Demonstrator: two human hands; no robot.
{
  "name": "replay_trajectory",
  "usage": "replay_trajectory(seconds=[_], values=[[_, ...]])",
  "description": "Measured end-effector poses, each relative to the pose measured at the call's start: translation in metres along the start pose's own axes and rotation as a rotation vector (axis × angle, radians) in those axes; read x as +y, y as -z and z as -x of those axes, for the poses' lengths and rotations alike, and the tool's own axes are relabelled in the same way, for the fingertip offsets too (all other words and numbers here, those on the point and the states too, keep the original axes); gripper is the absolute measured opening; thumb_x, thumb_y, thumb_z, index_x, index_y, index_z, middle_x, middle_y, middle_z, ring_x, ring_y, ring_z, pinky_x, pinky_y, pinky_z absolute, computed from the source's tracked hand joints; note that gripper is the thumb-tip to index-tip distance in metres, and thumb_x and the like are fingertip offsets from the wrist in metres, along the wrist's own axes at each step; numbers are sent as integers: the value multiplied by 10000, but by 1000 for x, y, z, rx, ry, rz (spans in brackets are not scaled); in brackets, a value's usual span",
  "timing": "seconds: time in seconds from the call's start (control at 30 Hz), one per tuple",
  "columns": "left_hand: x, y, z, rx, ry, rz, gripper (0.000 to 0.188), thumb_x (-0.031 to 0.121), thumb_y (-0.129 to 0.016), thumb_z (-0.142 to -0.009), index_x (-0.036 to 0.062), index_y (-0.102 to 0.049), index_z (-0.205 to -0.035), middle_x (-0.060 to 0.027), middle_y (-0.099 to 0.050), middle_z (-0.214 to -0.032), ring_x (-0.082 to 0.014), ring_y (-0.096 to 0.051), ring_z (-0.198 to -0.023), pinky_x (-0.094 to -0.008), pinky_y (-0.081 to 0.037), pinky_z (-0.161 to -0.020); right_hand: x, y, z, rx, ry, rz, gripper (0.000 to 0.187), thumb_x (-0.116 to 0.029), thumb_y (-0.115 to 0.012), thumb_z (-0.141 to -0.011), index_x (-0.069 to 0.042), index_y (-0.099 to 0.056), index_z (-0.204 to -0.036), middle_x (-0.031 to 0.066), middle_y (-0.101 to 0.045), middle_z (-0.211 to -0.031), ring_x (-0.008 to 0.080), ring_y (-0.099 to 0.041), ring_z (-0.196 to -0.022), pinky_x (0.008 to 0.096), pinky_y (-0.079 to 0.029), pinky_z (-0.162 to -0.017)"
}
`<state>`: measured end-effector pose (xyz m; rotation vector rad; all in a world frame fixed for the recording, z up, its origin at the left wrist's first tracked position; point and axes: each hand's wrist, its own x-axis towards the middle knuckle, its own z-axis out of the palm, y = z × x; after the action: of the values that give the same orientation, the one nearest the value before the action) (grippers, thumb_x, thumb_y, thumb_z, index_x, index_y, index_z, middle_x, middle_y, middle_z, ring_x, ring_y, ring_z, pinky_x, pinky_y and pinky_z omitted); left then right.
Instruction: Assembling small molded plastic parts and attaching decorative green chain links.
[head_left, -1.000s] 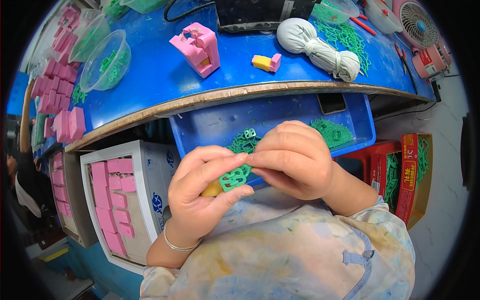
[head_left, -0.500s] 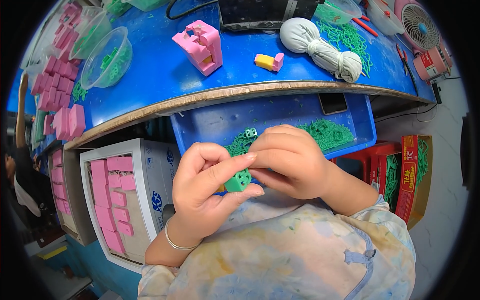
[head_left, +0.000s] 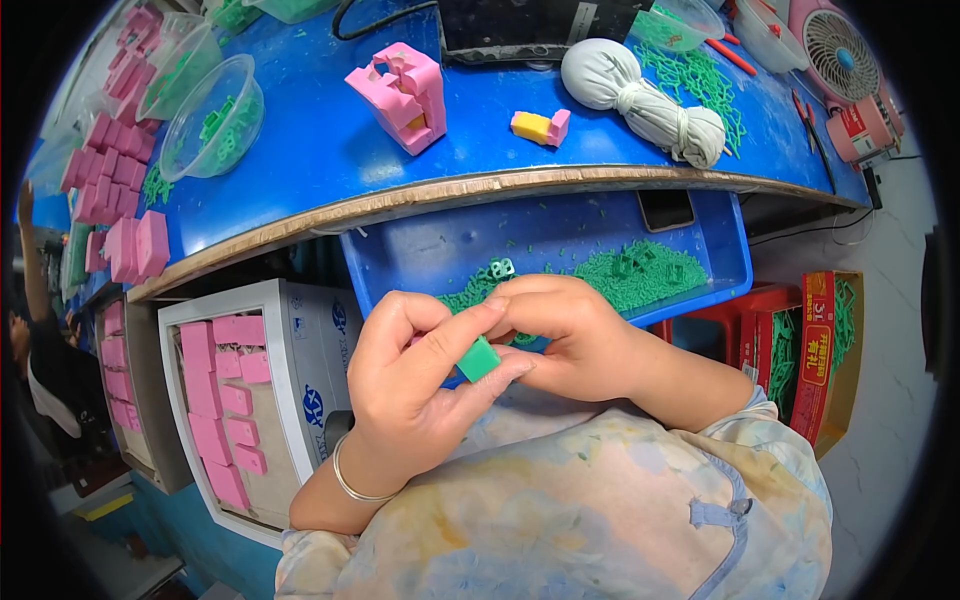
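Observation:
My left hand pinches a small green block between thumb and fingers, its smooth flat face turned up. A bit of pink shows behind the left fingers; what it belongs to is hidden. My right hand is closed, its fingertips and thumb meeting the left ones at the block's far side. Both hands are held over the near edge of a blue tray strewn with green bits. Just beyond my fingers, a green openwork cube lies in the tray.
On the blue table stand a pink mold, a pink-and-yellow piece and a tied white cloth bundle. Pink blocks fill a white box at left. A red carton holds green sticks at right. A person is far left.
The green block has turned, so its smooth face shows where holes were visible. My right hand has lowered slightly, its fingers shifting toward my left. At far left, the other person's arm has moved.

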<state>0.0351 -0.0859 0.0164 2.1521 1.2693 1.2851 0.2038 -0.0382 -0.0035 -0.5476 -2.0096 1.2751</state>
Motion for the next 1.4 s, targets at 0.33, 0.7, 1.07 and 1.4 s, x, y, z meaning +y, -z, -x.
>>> replay_trajectory(seconds=[0.33, 0.7, 1.07, 1.4], values=[[-1, 5, 4, 60, 164, 69, 379, -2, -752, -628, -6, -630, -986, -85, -557, -830, -122, -518, -669, -220, -419, -547, -6, 11, -4, 268, 194, 185, 147, -5, -657, -691, -18, -600, -826, 95, -585, -770, 253, -573, -685, 331, -452, -585], [-6, 1, 6, 102, 170, 165, 630, 138, -818, -584, 5, -548, -1138, -122, -547, -998, -107, -495, -659, -210, -417, -555, -6, 9, -2, 300, 266, 350, 151, -66, -684, -697, -46, -598, -820, 86, -580, -778, 251, -574, -667, 337, -438, -568], [-5, 7, 5, 30, 143, 157, 448, 119, -800, -612, 16, -621, -1010, -100, -566, -976, -101, -489, -692, -210, -389, -544, -5, 8, 1, 265, 269, 339, 115, -82, -657, -730, -55, -562, -789, 82, -567, -747, 262, -555, -645, 346, -414, -546], [-3, 6, 4, 29, 148, 231, 346, 52, -771, -635, 1, -631, -948, -104, -559, -930, -149, -540, -763, -229, -444, -586, -5, 8, 0, 267, 281, 350, 154, -87, -668, -715, -59, -586, -842, 87, -565, -794, 261, -556, -652, 341, -432, -562]])
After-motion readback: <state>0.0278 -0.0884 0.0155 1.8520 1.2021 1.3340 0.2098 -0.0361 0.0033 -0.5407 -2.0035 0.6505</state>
